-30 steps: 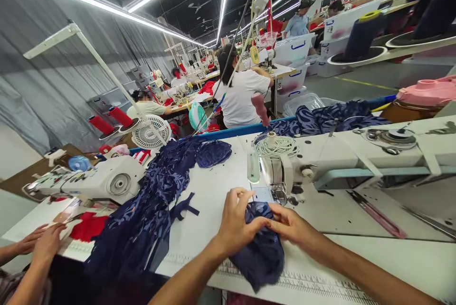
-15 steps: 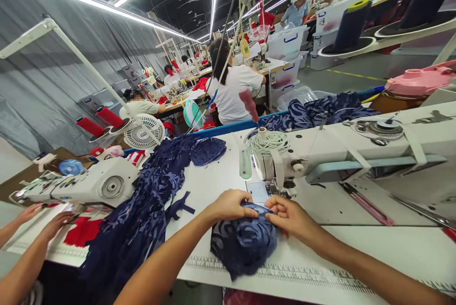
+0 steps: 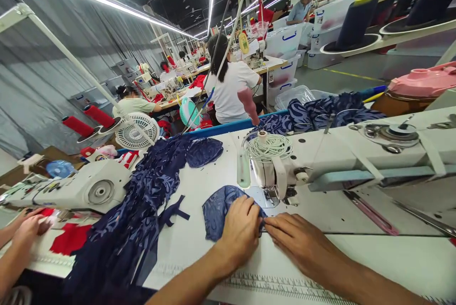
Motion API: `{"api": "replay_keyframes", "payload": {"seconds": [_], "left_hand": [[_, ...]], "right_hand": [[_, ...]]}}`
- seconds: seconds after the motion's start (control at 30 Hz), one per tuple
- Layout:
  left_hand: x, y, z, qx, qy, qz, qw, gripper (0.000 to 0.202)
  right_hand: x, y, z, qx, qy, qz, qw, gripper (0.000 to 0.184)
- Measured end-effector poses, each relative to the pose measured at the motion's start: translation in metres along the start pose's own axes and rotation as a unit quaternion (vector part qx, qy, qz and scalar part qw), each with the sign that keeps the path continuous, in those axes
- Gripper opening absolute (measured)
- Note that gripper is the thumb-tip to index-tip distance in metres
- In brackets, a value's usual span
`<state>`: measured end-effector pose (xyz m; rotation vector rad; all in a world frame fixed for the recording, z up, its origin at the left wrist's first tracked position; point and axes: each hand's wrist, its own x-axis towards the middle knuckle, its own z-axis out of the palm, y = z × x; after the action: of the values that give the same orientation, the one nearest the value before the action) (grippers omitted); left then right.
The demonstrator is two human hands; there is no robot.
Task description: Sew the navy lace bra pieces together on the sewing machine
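Note:
A small navy patterned fabric piece [image 3: 216, 205] lies flat on the white sewing table [image 3: 374, 257], just in front of the sewing machine's needle area [image 3: 276, 193]. My left hand [image 3: 240, 233] rests palm down on the piece's right part, fingers stretched out. My right hand [image 3: 297, 241] lies flat beside it, fingertips touching the fabric's edge near the presser foot. The white sewing machine [image 3: 356, 153] stretches off to the right.
A long heap of navy patterned fabric [image 3: 142, 210] runs along the table's left side. A co-worker's hands [image 3: 24, 226] work red cloth at a second machine [image 3: 71, 188] on the left. Thread cones, a small fan [image 3: 137, 131] and other seated workers fill the background.
The bunched navy piece that both hands gripped has been spread flat and slid left and forward to the needle. Both hands have gone from pinching it to lying flat on it.

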<state>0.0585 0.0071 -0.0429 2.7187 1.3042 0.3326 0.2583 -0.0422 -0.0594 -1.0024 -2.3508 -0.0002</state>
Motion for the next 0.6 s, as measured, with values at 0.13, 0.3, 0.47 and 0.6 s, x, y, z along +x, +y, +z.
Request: {"api": "replay_keyframes", "payload": {"seconds": [0.13,0.3,0.47,0.6], "left_hand": [[-0.012,-0.011,0.020,-0.053,0.098,0.060,0.992,0.030],[-0.003,-0.026,0.017,-0.096,0.079,0.108,0.986,0.028],[-0.005,-0.027,0.021,-0.106,0.073,0.085,0.988,0.029],[-0.004,-0.026,0.018,-0.126,0.072,0.076,0.986,0.030]], "right_hand": [[-0.004,0.020,-0.008,-0.002,0.007,0.025,1.000,0.024],[0.006,0.032,-0.004,-0.066,-0.002,0.019,0.998,0.038],[-0.001,0.025,-0.010,-0.186,0.043,0.070,0.979,0.032],[-0.035,0.034,-0.030,-0.244,0.047,0.084,0.965,0.038]]}}
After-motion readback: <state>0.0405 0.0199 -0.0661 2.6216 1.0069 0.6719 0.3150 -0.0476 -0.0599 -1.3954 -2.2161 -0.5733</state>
